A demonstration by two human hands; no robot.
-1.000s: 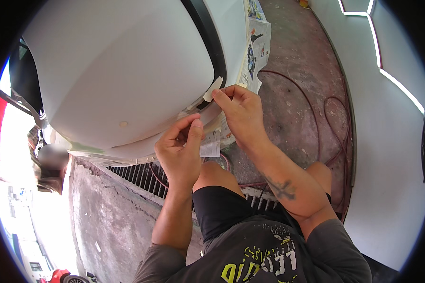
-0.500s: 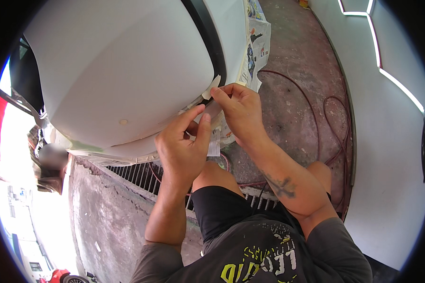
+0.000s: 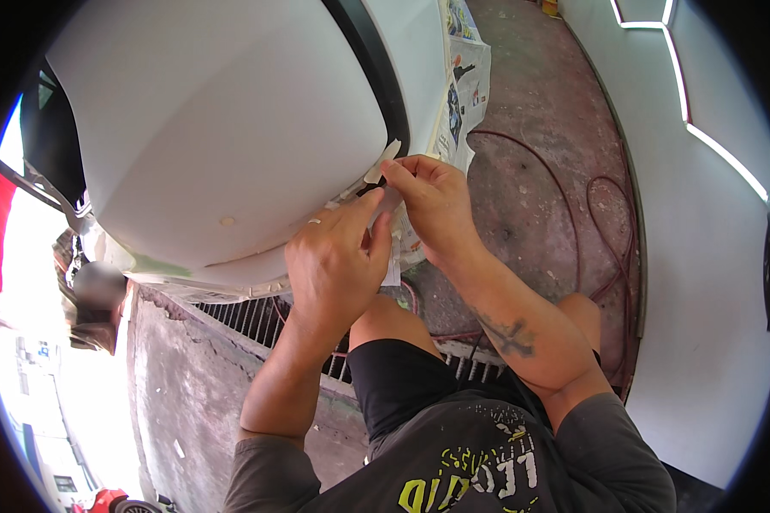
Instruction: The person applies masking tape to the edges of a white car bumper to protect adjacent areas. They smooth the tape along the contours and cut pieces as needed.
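Observation:
A whitish-grey car body panel curves in front of me, with a black gap running down to its lower corner. My right hand pinches a short strip of cream masking tape between thumb and fingers at that corner. Just left of it, my left hand reaches toward the same corner with index finger and thumb apart. I see nothing held in it; its other fingers are partly hidden. More tape lies along the panel's lower edge.
Printed masking paper hangs off the car's right side. A red hose loops over the stained floor. Below the car runs a metal drain grate. A pale wall with light strips stands right. Another person is at the far left.
My left hand has turned more palm-down, and its index finger has moved slightly right toward the tape. My right hand keeps its pinch in nearly the same place.

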